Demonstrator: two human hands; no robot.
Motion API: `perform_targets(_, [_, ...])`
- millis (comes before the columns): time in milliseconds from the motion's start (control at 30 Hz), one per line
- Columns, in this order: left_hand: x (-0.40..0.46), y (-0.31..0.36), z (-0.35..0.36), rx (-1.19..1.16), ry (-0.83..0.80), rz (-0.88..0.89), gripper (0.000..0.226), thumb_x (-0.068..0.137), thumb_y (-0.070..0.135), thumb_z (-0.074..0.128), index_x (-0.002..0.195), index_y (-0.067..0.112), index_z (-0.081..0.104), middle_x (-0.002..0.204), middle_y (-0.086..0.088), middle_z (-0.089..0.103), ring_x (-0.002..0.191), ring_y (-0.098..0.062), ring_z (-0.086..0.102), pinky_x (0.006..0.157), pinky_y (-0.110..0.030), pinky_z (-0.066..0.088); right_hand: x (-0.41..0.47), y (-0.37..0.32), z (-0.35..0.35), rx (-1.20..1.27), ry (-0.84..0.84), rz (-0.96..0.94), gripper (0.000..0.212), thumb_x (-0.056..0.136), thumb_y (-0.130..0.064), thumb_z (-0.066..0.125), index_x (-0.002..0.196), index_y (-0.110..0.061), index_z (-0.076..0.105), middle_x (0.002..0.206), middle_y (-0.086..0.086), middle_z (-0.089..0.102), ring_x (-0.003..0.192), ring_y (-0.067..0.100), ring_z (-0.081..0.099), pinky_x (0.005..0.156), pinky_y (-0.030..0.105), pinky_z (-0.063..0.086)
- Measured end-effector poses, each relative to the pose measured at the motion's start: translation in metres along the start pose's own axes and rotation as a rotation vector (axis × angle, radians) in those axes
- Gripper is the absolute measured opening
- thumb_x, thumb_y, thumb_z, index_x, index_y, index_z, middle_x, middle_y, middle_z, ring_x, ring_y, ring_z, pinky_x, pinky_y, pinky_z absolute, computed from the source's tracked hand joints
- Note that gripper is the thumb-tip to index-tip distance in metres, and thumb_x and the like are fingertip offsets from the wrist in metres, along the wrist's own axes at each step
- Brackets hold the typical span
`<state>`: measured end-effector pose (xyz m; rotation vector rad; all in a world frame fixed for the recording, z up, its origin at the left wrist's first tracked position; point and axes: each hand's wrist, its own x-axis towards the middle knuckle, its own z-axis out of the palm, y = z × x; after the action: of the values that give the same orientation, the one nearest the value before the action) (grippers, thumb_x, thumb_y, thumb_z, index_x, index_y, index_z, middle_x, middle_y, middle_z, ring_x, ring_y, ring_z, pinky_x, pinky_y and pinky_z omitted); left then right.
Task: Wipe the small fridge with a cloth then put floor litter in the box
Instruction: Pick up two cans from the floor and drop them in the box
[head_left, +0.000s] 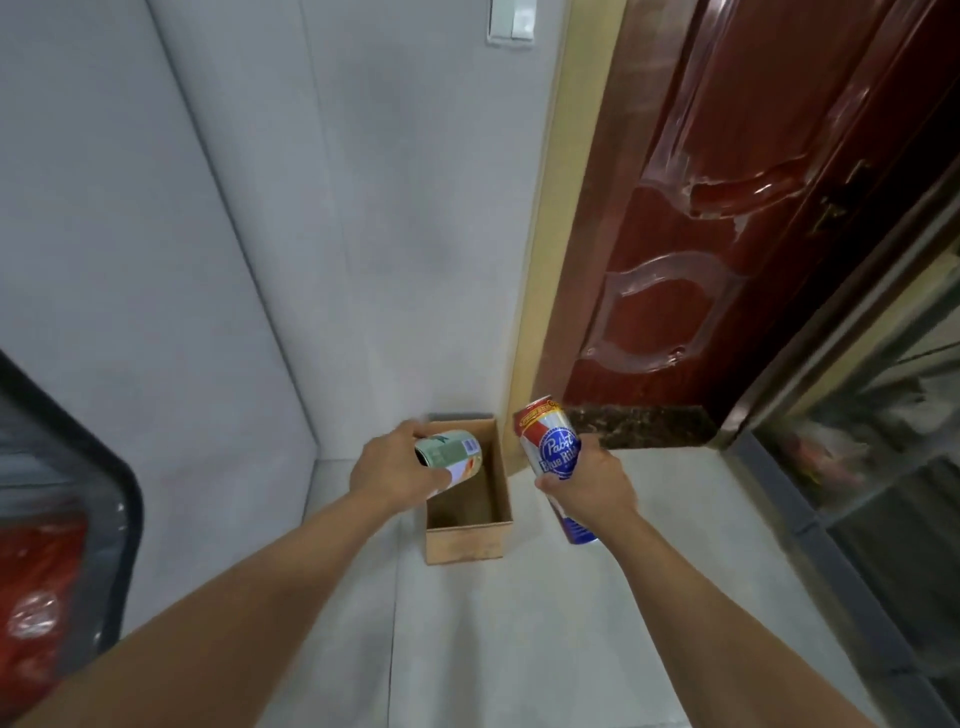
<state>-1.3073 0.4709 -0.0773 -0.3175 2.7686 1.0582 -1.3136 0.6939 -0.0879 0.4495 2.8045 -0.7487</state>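
Pale tiled floor (519, 623) meeting a grey wall (260, 208), with a dark red door (727, 208) at upper right and a glass-fronted cabinet (883, 467) down the right edge. Open cardboard box (465, 543) on the floor at centre frame, tucked near the corner by the door frame, apparently bare inside.

Left hand (395, 467) wrapped round a green can (452, 457), held on its side over the box's left rim, mouth toward the hand. Right hand (587, 483) gripping a blue can (553, 462) upright and slightly tilted, just right of the box and outside its opening. Something dark-edged with red inside at the lower left edge, too cropped to name.

Risks from here:
- Green can hanging partly over the rim rather than the middle: on release, likely to clip the cardboard edge and roll out across the tiles.
- Light box, probably easy to shove or tip if a can or wrist knocks the wall.
- Blue can not yet above the opening; letting go now means a drop onto the floor.
- Any leftover liquid could spill from a sideways can.
- Both hands releasing together: cans may collide and bounce.
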Motion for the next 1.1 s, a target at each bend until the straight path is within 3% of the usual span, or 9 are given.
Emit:
perform_targets(300, [0.14,-0.016,0.034,-0.01,0.015,-0.171,0.056,0.059,0.045,0.073,0.109,0.027,0.054,0.089,0.003,0.063,0.079,-0.015,0.058,0.067,-0.023,0.048,0.148,-0.032,0.043,0.002,-0.125,0.011,0.066,0.079,-0.045,0.069,0.13,-0.018,0.036,0.122,0.002,0.056,0.105,0.021,0.059,0.087,0.033,0.049])
perform_targets(467, [0.228,-0.034,0.07,-0.004,-0.109,-0.235,0.059,0.06,0.045,0.074,0.111,0.026,0.053,0.094,0.0,0.064,0.082,-0.021,0.065,0.075,-0.036,0.058,0.228,-0.044,0.088,-0.027,-0.194,0.049,0.067,0.079,-0.045,0.068,0.13,-0.016,0.036,0.121,0.004,0.056,0.104,0.021,0.059,0.084,0.031,0.049])
perform_targets(600, [0.284,-0.054,0.107,0.049,-0.158,-0.245,0.06,0.064,0.05,0.075,0.113,0.025,0.051,0.101,0.001,0.065,0.085,-0.017,0.063,0.076,-0.034,0.057,0.282,-0.041,0.129,0.009,-0.279,0.103,0.067,0.079,-0.042,0.069,0.131,-0.015,0.036,0.123,0.006,0.055,0.107,0.022,0.058,0.088,0.032,0.049])
perform_targets(800, [0.344,-0.099,0.181,0.052,-0.208,-0.342,0.06,0.071,0.054,0.07,0.117,0.022,0.048,0.103,0.002,0.065,0.081,-0.012,0.06,0.071,-0.026,0.053,0.346,-0.017,0.207,0.021,-0.375,0.135,0.067,0.079,-0.036,0.07,0.13,-0.009,0.036,0.125,0.011,0.052,0.108,0.025,0.057,0.087,0.033,0.05])
perform_targets(933, [0.377,-0.136,0.242,0.012,-0.177,-0.455,0.059,0.074,0.045,0.07,0.121,0.019,0.046,0.11,-0.003,0.064,0.094,-0.018,0.062,0.077,-0.032,0.053,0.391,0.004,0.271,0.042,-0.44,0.176,0.068,0.081,-0.034,0.069,0.132,-0.008,0.034,0.128,0.011,0.051,0.111,0.025,0.056,0.088,0.033,0.049])
perform_targets(1100, [0.41,-0.189,0.336,-0.069,-0.135,-0.566,0.055,0.08,0.048,0.065,0.122,0.019,0.044,0.113,-0.002,0.061,0.096,-0.018,0.061,0.081,-0.036,0.055,0.443,0.04,0.364,0.064,-0.498,0.201,0.075,0.082,-0.037,0.069,0.138,-0.007,0.029,0.131,0.012,0.049,0.115,0.027,0.054,0.095,0.037,0.049])
